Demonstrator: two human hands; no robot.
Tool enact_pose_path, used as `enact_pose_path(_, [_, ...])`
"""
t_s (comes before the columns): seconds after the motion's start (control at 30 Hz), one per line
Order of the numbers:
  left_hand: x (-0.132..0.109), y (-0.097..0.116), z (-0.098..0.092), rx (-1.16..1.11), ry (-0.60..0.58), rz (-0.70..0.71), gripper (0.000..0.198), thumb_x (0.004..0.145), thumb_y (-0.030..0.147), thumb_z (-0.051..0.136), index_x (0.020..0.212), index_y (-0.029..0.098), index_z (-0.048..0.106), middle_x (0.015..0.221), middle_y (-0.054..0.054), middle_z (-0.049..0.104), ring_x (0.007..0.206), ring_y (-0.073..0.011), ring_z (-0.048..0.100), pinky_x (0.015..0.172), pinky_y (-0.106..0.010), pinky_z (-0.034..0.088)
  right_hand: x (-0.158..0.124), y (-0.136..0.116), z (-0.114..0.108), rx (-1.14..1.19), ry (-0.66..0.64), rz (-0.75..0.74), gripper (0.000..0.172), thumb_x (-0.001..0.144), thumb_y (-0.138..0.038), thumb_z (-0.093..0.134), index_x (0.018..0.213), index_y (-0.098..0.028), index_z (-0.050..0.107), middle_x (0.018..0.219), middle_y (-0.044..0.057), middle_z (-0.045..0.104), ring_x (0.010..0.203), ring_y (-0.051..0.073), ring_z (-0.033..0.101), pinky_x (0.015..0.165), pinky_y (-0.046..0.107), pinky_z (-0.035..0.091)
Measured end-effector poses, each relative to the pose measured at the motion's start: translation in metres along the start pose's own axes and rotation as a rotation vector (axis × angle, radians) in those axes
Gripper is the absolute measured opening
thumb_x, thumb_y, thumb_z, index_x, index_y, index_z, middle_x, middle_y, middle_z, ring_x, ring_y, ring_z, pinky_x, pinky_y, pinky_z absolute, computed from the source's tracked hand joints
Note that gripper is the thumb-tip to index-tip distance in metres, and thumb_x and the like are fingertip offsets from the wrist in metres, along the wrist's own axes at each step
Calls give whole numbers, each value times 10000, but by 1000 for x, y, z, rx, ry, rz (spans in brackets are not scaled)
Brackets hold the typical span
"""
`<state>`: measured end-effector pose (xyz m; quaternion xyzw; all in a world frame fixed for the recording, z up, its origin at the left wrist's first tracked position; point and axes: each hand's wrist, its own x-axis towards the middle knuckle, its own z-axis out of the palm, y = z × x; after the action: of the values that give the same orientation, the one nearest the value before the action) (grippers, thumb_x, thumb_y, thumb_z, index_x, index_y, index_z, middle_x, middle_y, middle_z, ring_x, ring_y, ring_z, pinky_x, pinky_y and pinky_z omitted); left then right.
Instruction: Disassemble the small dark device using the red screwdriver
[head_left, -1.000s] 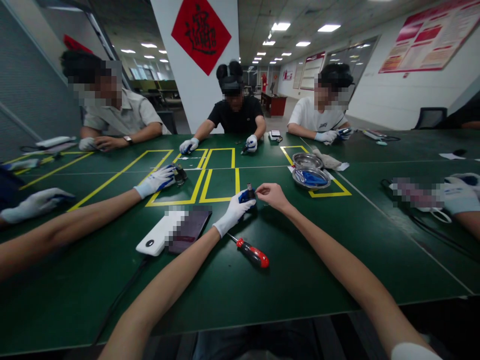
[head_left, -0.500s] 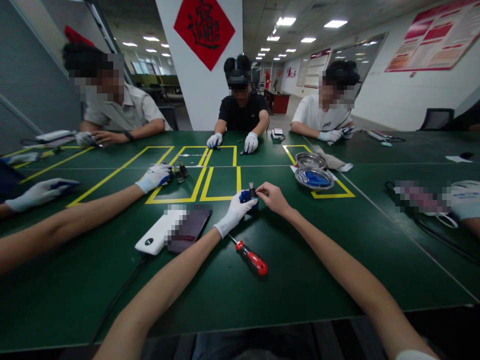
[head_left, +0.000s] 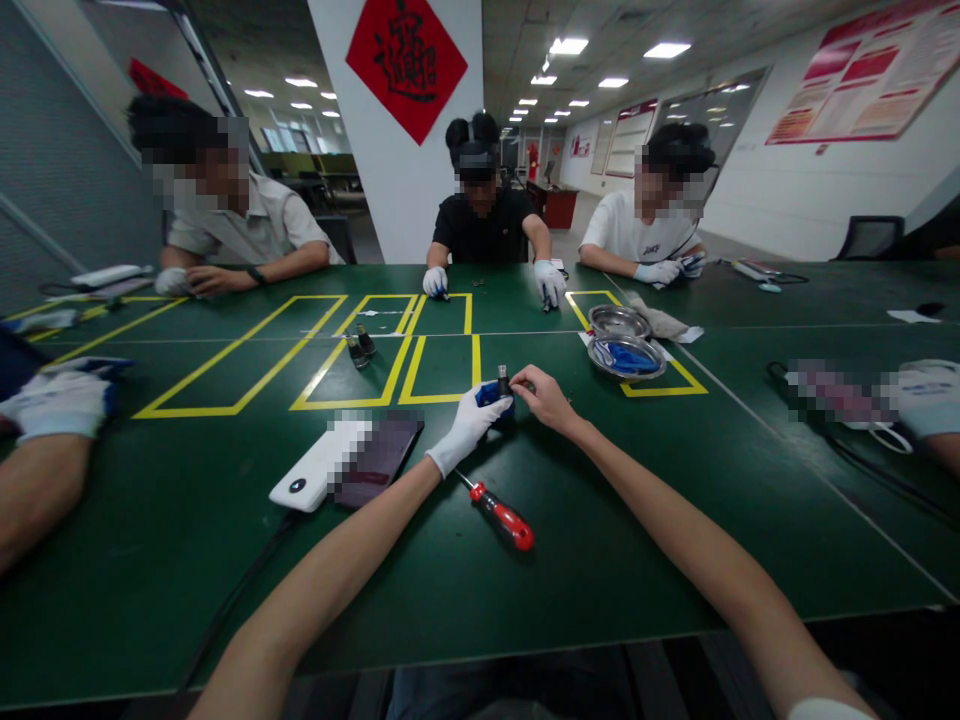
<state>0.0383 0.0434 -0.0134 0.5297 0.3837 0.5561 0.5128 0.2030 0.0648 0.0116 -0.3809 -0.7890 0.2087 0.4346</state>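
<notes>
Starting at the near side of the green table, I've got a red-and-black screwdriver lying loose, shaft pointing far-left. A white device with a cable sits off to its left. A bit farther out is the small dark part, silvery end up, in my left grip, gloved fingers wrapped round it. My guess: light, stiff, won't squash, but that shiny end could be slick, so I'd keep hold low on the dark body. My bare right grip is pinched narrow, right by the part's right side; can't tell if there's anything between the fingertips. Farther right are two metal bowls, farther left some dark pieces, then a co-worker's gloved hands.
</notes>
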Motion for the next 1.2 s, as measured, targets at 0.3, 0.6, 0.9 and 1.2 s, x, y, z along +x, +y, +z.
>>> enact_pose_path(0.3, [2,-5,-1,-25,19,27,471,626,358,766,1004,109,636,990,-103,682,868,-200,631,889,-395,476,-11,-2,14,114,128,45,179,843,-263,573,942,-176,695,930,60,613,822,156,579,654,251,468])
enact_pose_path(0.6, [0,-2,-1,18,-15,29,458,645,330,752,1033,113,638,1018,-105,681,900,-206,628,904,-382,467,-11,5,14,178,174,115,168,811,-296,610,892,-169,684,900,57,655,799,162,605,663,261,494])
enact_pose_path(0.9, [2,-6,-1,72,-1,33,458,648,295,746,1060,132,632,1080,-108,669,959,-219,624,946,-402,444,-6,-14,-12,-269,-80,-129,118,868,-196,533,896,-187,648,936,62,629,845,168,581,763,279,450])
enact_pose_path(1.2, [0,-6,-1,102,-33,56,480,646,293,745,1082,138,618,1081,-106,664,957,-218,624,942,-399,445,2,-11,-16,-278,-174,-70,74,818,-185,556,877,-162,595,789,25,608,662,128,549,642,241,423])
